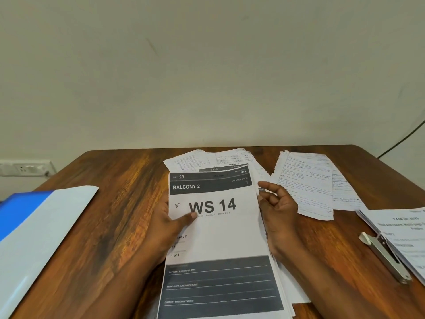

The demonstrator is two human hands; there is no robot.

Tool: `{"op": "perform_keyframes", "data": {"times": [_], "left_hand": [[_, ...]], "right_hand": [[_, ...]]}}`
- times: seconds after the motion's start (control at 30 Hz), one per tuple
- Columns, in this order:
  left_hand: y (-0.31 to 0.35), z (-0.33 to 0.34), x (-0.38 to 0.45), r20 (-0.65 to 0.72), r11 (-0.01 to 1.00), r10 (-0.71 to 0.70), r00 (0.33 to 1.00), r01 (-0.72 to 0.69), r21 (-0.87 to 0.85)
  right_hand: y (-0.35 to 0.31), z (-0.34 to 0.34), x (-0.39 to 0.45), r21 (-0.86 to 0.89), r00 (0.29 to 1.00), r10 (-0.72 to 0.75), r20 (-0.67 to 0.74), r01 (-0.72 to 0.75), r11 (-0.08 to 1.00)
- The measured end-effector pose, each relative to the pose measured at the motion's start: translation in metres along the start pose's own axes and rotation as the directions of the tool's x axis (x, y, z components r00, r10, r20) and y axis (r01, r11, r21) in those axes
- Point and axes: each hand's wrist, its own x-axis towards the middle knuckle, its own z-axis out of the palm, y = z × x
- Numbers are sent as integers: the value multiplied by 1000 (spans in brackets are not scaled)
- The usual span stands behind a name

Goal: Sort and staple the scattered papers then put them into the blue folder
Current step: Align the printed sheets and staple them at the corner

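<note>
The stack of printed sheets point(220, 238) was closest to me, with the page that said "WS 14" on top. My left hand point(170, 229) held its left edge, thumb on top and fingers under, so I think I was keeping the pages lined up. My right hand point(276, 210) sat at the right edge with its fingers loosely bent. I could not tell if it was pinching the pages or just touching them.

More handwritten papers point(308, 180) lay past my hands, some behind the stack and some off to the right. They were still spread out, so the sorting was not done.

The blue folder point(34, 226) lay at the left side of the worktop point(119, 192), well apart from the stack. The stapler point(386, 256) lay on the right, partly on another printed sheet point(404, 233) near the right edge.

There was bare wood between the stack and the folder. I think that gave me room to slide things left. The right side was more crowded, so I would need care there not to push papers off the edge.
</note>
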Motion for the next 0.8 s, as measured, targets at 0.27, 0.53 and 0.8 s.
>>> {"op": "perform_keyframes", "data": {"times": [0.27,0.53,0.8], "left_hand": [[-2,2,3,-27,1000,19,999,-19,12],[3,1,4,13,971,-165,986,164,-175],[15,-4,-3,74,942,-317,946,323,-93]], "right_hand": [[1,0,-2,-135,998,-33,49,40,990],[10,4,-9,-398,973,-5,231,99,912],[7,4,-13,-463,953,4,302,143,875]]}}
